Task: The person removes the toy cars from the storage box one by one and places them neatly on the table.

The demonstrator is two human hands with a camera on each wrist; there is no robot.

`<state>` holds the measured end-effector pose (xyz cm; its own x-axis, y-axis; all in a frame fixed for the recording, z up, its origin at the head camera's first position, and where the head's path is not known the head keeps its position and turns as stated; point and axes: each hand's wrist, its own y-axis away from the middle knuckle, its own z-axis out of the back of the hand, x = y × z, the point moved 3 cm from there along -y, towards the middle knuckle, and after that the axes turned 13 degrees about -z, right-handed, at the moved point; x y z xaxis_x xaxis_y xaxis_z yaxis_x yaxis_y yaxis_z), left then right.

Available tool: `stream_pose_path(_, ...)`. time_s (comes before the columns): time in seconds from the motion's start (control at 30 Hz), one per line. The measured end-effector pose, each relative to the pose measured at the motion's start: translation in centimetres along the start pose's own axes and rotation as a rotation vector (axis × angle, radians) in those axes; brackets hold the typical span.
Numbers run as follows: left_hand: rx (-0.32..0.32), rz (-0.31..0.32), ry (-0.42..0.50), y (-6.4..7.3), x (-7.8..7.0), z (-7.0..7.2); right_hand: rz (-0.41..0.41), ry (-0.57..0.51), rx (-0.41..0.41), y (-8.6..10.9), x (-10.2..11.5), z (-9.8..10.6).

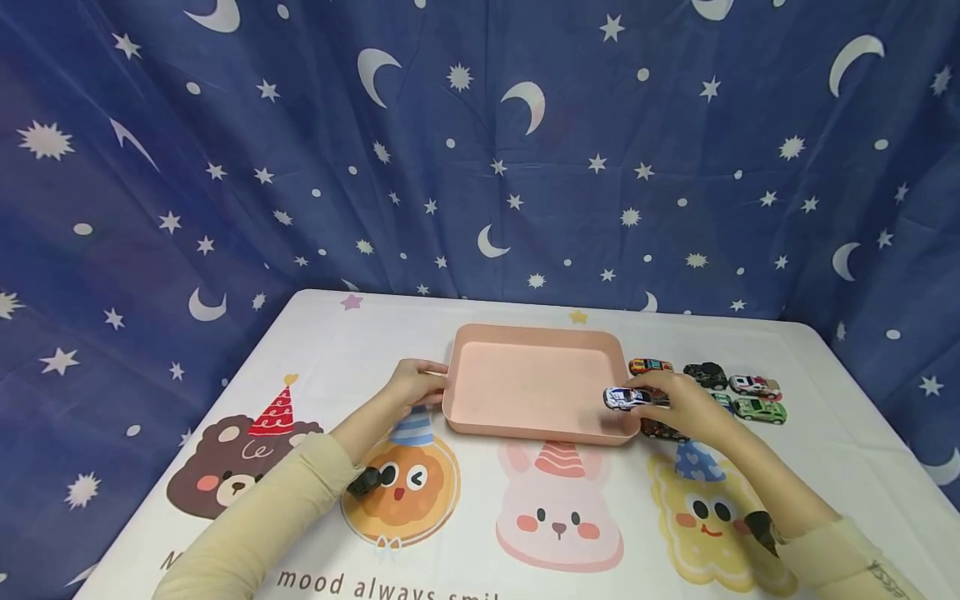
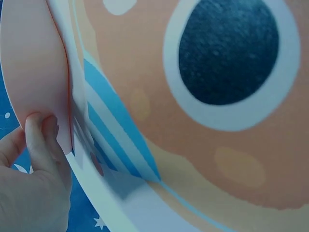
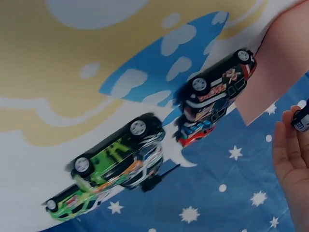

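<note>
A shallow pink tray [image 1: 525,383] lies in the middle of the table. At its left end my left hand [image 1: 414,383] touches the outer wall with the fingertips; in the left wrist view, its fingers [image 2: 36,140] rest against the pink side. My right hand [image 1: 686,404] pinches a white-and-blue toy car [image 1: 627,398] above the tray's right end. Only a corner of that held car [image 3: 301,120] shows at the edge of the right wrist view. Under and beside the right hand stand an orange toy car [image 1: 651,366] and a dark toy car [image 1: 664,432], partly covered.
Farther right stand a black toy car [image 1: 706,375], a white-and-red one [image 1: 755,386] and a green one [image 1: 761,409], with another partly hidden among them. A white tablecloth [image 1: 465,517] with cartoon prints covers the table. Behind its far edge hangs a blue starry curtain [image 1: 420,208].
</note>
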<state>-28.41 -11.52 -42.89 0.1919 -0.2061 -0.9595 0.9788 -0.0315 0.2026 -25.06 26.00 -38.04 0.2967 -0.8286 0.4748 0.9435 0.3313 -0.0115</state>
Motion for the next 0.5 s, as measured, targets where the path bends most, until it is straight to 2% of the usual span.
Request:
stream_pose_path(0.17,0.003,-0.001,0.000,0.0,0.1,0.0,-0.020,0.011,-0.033,0.7,-0.9,0.4)
stream_pose_path(0.5,0.007,-0.004,0.002,-0.1,0.4,0.1,0.013,0.058,-0.084,2.2,-2.1,1.3)
